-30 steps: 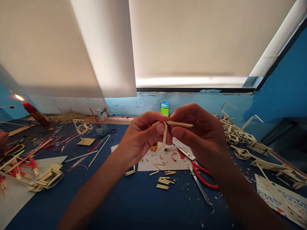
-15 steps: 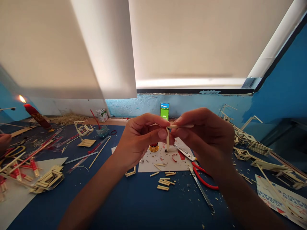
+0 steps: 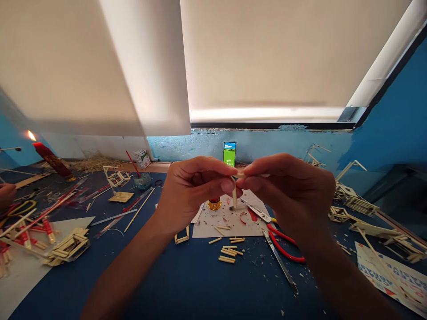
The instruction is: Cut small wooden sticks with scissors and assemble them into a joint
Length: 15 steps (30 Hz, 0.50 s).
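- Left hand (image 3: 191,189) pinches a short pale wooden stick (image 3: 235,195) between thumb and fingertips; the stick hangs downward below them.
- Right hand (image 3: 290,193) pinches a second pale stick (image 3: 258,175), lying crosswise, touching the first's top.

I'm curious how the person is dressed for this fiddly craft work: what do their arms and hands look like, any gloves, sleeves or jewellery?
Both forearms are bare up to the bottom edge of the picture, with no sleeves in sight. The left hand and right hand wear no gloves, and no rings, watch or bracelets show. The fingernails look short and unpainted.
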{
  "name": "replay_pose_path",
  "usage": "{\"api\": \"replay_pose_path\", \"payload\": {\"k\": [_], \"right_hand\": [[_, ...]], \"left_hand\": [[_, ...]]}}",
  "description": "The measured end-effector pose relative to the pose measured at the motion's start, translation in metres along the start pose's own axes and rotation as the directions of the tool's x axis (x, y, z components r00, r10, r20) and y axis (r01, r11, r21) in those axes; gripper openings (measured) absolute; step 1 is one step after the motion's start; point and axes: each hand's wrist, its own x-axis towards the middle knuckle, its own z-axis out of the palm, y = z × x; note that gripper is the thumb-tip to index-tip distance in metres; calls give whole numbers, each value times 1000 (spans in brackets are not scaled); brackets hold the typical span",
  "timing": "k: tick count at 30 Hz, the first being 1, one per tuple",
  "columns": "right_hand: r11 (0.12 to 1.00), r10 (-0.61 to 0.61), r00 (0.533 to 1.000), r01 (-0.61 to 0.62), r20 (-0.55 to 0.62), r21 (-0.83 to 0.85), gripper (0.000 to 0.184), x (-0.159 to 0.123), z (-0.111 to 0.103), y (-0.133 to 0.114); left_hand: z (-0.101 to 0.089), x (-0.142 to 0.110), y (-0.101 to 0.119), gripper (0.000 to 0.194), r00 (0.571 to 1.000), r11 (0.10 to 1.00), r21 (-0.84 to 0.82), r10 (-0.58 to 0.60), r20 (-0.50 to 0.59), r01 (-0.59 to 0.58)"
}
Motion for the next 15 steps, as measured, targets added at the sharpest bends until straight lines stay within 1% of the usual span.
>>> {"api": "replay_pose_path", "payload": {"k": [2,4,5,7,9,11,15], "right_hand": [[998,35,999,-35,-2,50,19,0,0,2],[984,109,994,-110,9,137,21,-1,0,5],[968,160,987,-163,31,191,22,-1,0,6],[921,260,959,-281,113,269,15,0,0,9],[894,300,934,-346,191,286,13,0,2,11],[902,294,932,-344,214,259,13,0,4,9],[928,290,941,-321,176,189,8,-2,9,3]], "left_hand": [[2,1,0,14,1000,1000,-13,-8,-22,7],[4,2,1,13,999,1000,-27,-11,-46,10],[5,3,1,13,998,999,-32,-1,-59,-1],[5,4,2,13,995,999,-36,36,-95,-39],[5,5,2,13,989,996,-37,75,-124,-81],[4,5,1,12,984,993,-29,107,-141,-112],[4,3,0,11,977,987,24,160,-139,-158]]}}
